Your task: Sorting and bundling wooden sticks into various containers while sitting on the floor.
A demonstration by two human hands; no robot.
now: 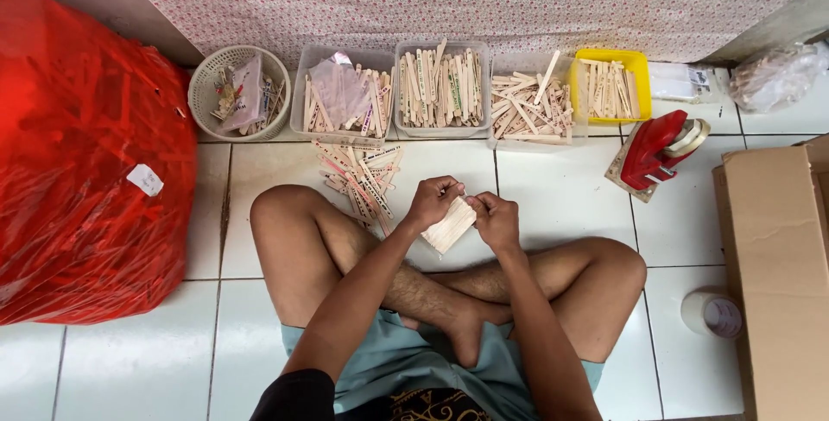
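I sit cross-legged on a white tiled floor. My left hand (432,201) and my right hand (496,218) meet in front of my legs, both gripping a flat bundle of pale wooden sticks (449,229) that tilts down between them. A loose pile of printed sticks (363,177) lies on the floor just left of my left hand, by my knee.
Along the wall stand a round basket (211,84), three clear tubs of sticks (442,123), and a yellow tub (641,63). A red tape dispenser (656,151) sits right of them. A big red plastic sack (86,162) fills the left; a cardboard box (777,248) and tape roll (712,313) the right.
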